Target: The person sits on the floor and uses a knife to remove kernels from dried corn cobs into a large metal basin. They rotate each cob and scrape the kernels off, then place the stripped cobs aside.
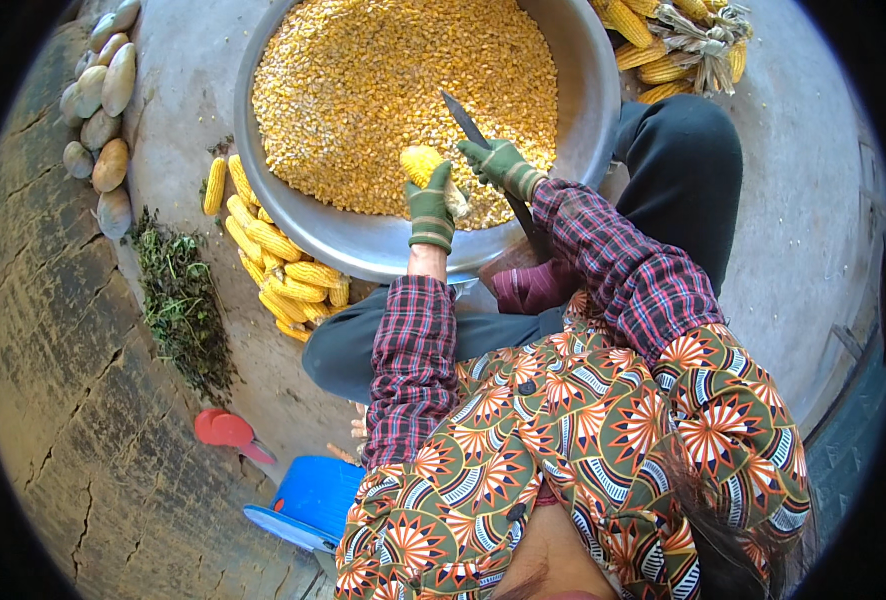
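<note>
My left hand (431,210), in a green striped glove, grips a corn cob (422,163). Yellow kernels cover the cob's far end, and pale husk or bare cob shows beside my palm. My right hand (501,161), gloved alike, is wrapped around a long dark metal blade (464,120). This blade slants over the basin, its pointed end away from me and its lower end by my lap. Below both hands, a wide metal basin (338,251) holds a deep heap of loose corn kernels (383,82).
Whole cobs (285,281) are piled left of the basin; tied cobs (664,45) lie beyond its right side. Further left are large oval fruits or gourds (110,165), wilted greens (184,307), a red object (224,428) and a blue container (319,491). Maroon cloth (536,287) lies by my lap.
</note>
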A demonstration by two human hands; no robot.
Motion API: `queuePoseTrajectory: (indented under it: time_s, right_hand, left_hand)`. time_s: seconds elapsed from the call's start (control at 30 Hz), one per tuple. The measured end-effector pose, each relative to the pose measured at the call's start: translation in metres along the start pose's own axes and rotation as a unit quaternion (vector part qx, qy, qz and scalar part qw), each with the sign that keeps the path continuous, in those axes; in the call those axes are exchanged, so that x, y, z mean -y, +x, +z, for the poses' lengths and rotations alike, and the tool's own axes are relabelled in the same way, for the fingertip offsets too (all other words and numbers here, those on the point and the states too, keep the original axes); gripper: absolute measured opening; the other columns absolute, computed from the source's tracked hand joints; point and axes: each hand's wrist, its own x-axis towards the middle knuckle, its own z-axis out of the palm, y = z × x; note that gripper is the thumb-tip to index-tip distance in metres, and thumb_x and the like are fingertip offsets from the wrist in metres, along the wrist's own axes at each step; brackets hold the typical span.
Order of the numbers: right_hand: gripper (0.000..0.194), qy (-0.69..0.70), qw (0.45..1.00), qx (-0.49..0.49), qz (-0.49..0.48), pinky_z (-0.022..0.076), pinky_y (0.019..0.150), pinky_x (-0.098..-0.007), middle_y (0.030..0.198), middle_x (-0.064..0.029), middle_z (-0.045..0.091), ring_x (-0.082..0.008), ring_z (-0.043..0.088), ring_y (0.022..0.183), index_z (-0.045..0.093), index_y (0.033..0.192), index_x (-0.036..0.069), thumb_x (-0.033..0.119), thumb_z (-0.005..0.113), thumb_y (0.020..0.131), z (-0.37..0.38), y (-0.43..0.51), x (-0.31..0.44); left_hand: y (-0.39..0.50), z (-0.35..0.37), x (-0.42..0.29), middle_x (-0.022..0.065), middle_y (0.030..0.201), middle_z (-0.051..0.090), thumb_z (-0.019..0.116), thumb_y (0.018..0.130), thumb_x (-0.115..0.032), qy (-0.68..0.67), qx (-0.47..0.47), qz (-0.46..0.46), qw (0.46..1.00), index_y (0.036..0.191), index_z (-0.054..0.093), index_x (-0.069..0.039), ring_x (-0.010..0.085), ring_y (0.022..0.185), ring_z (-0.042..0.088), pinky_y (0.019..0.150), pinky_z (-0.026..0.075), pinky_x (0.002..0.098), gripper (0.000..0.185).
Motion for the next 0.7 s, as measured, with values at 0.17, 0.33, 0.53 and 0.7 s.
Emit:
queuePoseTrajectory:
  time_s: [0.17,0.33,0.53,0.7]
  right_hand:
    - [0.046,-0.017,1.000,0.002,0.007,0.0421,0.056,-0.0266,0.072,-0.0051,0.058,-0.0131,0.053,0.060,0.062,0.087,0.002,0.047,0.057,0.077,0.003,-0.018,0.018]
    - [0.050,-0.041,0.999,-0.008,-0.010,0.0430,0.065,-0.0278,0.076,-0.0079,0.061,-0.0155,0.056,0.070,0.062,0.090,0.001,0.049,0.056,0.076,0.010,-0.019,0.017]
    - [0.059,-0.155,0.987,-0.043,-0.014,0.0443,0.064,-0.0317,0.074,-0.0137,0.062,-0.0215,0.060,0.072,0.063,0.084,-0.002,0.055,0.056,0.072,0.001,-0.011,0.010]
    - [0.059,-0.183,0.982,-0.042,-0.021,0.0445,0.065,-0.0338,0.077,-0.0154,0.062,-0.0230,0.061,0.074,0.063,0.086,-0.003,0.055,0.055,0.073,-0.001,-0.016,0.014]
  left_hand:
    - [-0.021,0.002,0.013,0.0046,0.070,0.054,0.069,0.065,-0.011,0.100,0.073,-0.087,0.988,0.091,0.050,-0.006,0.0166,0.049,0.051,0.040,0.042,0.0294,0.033]
    - [-0.020,0.009,0.024,0.0043,0.066,0.054,0.067,0.065,-0.009,0.276,0.062,0.014,0.959,0.091,0.051,-0.006,0.0154,0.046,0.051,0.039,0.040,0.0286,0.030]
    - [-0.041,0.022,0.002,0.0004,0.054,0.049,0.066,0.066,-0.010,0.275,0.102,-0.141,0.945,0.080,0.052,-0.007,0.0118,0.036,0.043,0.033,0.032,0.0245,0.020]
    - [-0.048,0.008,0.000,-0.0014,0.052,0.044,0.065,0.067,-0.012,0.170,0.162,-0.202,0.951,0.074,0.049,-0.009,0.0085,0.034,0.036,0.032,0.025,0.0222,0.018]
